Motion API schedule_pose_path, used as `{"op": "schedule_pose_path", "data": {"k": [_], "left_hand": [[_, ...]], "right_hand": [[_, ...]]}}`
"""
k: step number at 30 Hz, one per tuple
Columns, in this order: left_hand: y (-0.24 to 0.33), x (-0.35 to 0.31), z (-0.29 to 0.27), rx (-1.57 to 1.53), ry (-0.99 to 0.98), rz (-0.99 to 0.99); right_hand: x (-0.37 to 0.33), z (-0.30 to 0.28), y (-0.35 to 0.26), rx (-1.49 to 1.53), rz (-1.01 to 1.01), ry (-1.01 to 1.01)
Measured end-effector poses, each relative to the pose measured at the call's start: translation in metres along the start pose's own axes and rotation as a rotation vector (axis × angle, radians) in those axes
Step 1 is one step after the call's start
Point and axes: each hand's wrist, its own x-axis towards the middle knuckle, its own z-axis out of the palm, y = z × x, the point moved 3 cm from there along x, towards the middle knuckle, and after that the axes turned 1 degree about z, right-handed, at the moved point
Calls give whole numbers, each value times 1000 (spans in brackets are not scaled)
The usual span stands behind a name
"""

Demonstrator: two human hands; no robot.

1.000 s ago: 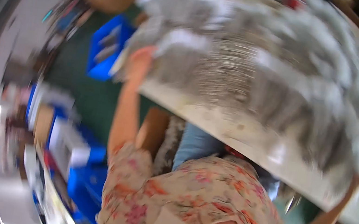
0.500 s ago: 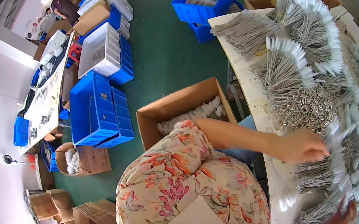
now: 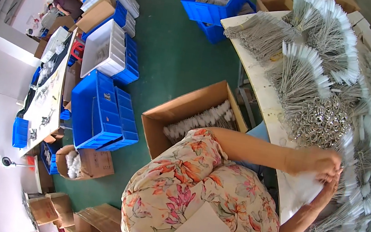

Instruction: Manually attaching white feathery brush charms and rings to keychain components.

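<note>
White bristles [image 3: 304, 189] by close, curled hands [image 3: 315, 163] [image 3: 325, 192]

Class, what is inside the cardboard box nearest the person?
White brushes lie in the cardboard box. Floral clothing covers part of it; anything under the top brushes is hidden.

The left forearm [image 3: 253, 149] lies almost level across the right half of the scene, its elbow bent at the left end. The left hand [image 3: 316, 163] is at the right end, knuckles up, fingers curled. From the near side, the right forearm [image 3: 298, 222] slants far and right to the right hand [image 3: 326, 192], whose fingers point far. Both hands' fingertips meet; blur hides how firm each grip is.
</note>
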Motion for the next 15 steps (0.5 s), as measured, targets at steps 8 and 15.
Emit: {"op": "schedule_pose_path", "data": {"k": [8, 15], "left_hand": [[26, 28, -23, 550, -65, 151], [12, 4, 10, -474, -403, -650]], "right_hand": [[-16, 14, -46, 305, -93, -154], [-35, 68, -32, -772, -146, 55]]}}
